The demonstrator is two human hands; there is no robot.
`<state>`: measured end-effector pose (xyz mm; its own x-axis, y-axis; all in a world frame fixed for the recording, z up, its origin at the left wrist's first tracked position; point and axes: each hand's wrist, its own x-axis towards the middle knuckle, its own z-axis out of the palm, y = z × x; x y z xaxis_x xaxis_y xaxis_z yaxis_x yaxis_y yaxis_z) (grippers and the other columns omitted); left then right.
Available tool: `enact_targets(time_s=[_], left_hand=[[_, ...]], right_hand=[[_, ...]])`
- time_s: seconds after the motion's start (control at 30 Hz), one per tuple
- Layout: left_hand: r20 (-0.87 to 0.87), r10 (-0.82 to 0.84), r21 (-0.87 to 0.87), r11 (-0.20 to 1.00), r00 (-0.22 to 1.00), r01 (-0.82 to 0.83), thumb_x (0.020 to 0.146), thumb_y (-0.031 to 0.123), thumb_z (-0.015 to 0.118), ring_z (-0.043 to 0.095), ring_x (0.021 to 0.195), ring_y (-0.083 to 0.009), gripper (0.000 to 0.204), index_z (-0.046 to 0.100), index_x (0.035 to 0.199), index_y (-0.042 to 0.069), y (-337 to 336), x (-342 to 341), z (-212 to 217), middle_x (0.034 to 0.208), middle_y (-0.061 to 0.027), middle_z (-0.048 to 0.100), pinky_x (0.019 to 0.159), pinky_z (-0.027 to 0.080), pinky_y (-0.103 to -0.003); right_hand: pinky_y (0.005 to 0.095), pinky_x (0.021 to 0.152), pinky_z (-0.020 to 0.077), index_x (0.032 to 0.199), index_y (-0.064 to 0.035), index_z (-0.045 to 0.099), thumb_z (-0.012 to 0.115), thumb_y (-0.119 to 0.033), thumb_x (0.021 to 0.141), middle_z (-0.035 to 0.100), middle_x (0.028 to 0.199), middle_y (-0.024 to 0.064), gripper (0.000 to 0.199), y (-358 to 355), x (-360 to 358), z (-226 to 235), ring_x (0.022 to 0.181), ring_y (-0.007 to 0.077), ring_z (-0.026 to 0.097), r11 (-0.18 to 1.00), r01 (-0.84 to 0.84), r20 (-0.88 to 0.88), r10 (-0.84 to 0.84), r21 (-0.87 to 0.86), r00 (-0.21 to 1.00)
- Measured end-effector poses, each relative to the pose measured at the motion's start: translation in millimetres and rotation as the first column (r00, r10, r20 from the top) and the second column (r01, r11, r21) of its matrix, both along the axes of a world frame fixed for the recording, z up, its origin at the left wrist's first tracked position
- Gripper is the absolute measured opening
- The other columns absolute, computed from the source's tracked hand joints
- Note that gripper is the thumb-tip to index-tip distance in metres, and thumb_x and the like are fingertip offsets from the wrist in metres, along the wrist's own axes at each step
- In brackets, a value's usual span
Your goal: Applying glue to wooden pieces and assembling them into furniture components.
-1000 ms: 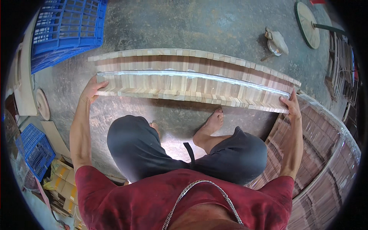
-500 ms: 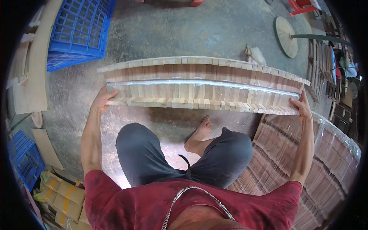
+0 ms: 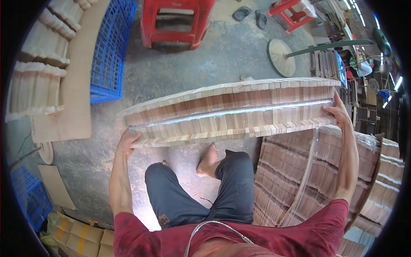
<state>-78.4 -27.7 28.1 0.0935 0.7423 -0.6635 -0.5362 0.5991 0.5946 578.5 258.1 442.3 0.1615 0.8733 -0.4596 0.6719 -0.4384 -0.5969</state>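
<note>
Long bundle of pale and reddish wooden blocks (image 3: 233, 112): raised above grey concrete floor (image 3: 205, 60); left hand (image 3: 127, 143) fingers clamped on its left end, right hand (image 3: 338, 112) gripping its right end; red plastic stool (image 3: 176, 20) beyond it

Tan-and-brown striped wooden panel (image 3: 231, 112), red stool (image 3: 176, 21), blue crate (image 3: 112, 47)

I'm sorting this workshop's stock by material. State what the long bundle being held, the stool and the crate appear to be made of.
Long bundle, gripped by left hand and right hand: small wood slats, raw and unfinished, judging by pale-to-reddish grain; a shiny strip along it looks like clear tape or film. Red stool: likely moulded plastic, glossy and uniform. Blue crate: plastic lattice.
</note>
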Motion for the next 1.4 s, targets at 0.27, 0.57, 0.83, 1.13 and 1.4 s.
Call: enact_targets(time_s=[0.27,0.57,0.83,1.13,1.4], left_hand=[[0.069,0.052,-0.021,0.999,0.996,-0.05,0.085,0.003,0.069,0.056,0.123,-0.0282,0.071,0.034,0.147,0.0,6,6,92,0.137,-0.0147,0.054,0.102,0.047,-0.039],[0.112,0.152,0.07,0.985,0.982,-0.16,0.086,0.0,0.069,0.065,0.106,-0.0235,0.055,0.046,0.136,-0.001,64,18,199,0.121,-0.0135,0.063,0.091,0.055,-0.038],[0.158,0.273,0.122,0.948,0.949,-0.293,0.088,0.0,0.068,0.066,0.101,-0.0227,0.051,0.046,0.134,0.002,138,52,262,0.12,-0.0107,0.063,0.086,0.056,-0.036],[0.12,0.245,0.109,0.96,0.962,-0.258,0.088,0.001,0.069,0.067,0.094,-0.0217,0.051,0.046,0.133,0.002,259,55,251,0.117,-0.0114,0.063,0.08,0.058,-0.037],[0.19,0.175,0.161,0.965,0.966,-0.206,0.087,0.004,0.07,0.067,0.102,-0.023,0.045,0.053,0.129,0.0,401,39,263,0.117,-0.011,0.066,0.086,0.057,-0.038]], right_hand=[[0.0289,0.091,0.0525,0.157,-0.0119,0.023,0.084,0.004,0.066,0.051,0.141,0.007,0.11,49,-48,132,0.117,0.0183,0.057,0.996,-0.09,0.063,0.089,0.009,0.994],[0.0312,0.094,0.0512,0.157,-0.0104,0.023,0.084,0.002,0.067,0.047,0.144,0.0094,0.109,106,-52,291,0.119,0.0191,0.056,0.962,-0.201,0.146,0.175,0.187,0.974],[0.0319,0.11,0.0378,0.156,-0.0056,0.023,0.088,-0.018,0.07,0.035,0.155,0.0159,0.109,184,-45,391,0.136,0.0232,0.042,0.901,-0.346,0.322,0.257,0.262,0.911],[0.0299,0.103,0.0434,0.157,-0.0054,0.021,0.084,-0.018,0.074,0.042,0.149,0.0156,0.105,273,-63,439,0.124,0.0201,0.053,0.924,-0.322,0.361,0.234,0.204,0.903],[0.0334,0.1,0.0481,0.157,-0.0108,0.023,0.086,-0.019,0.075,0.051,0.142,0.016,0.104,381,-75,460,0.118,0.0215,0.059,0.937,-0.26,0.292,0.187,0.235,0.938]])
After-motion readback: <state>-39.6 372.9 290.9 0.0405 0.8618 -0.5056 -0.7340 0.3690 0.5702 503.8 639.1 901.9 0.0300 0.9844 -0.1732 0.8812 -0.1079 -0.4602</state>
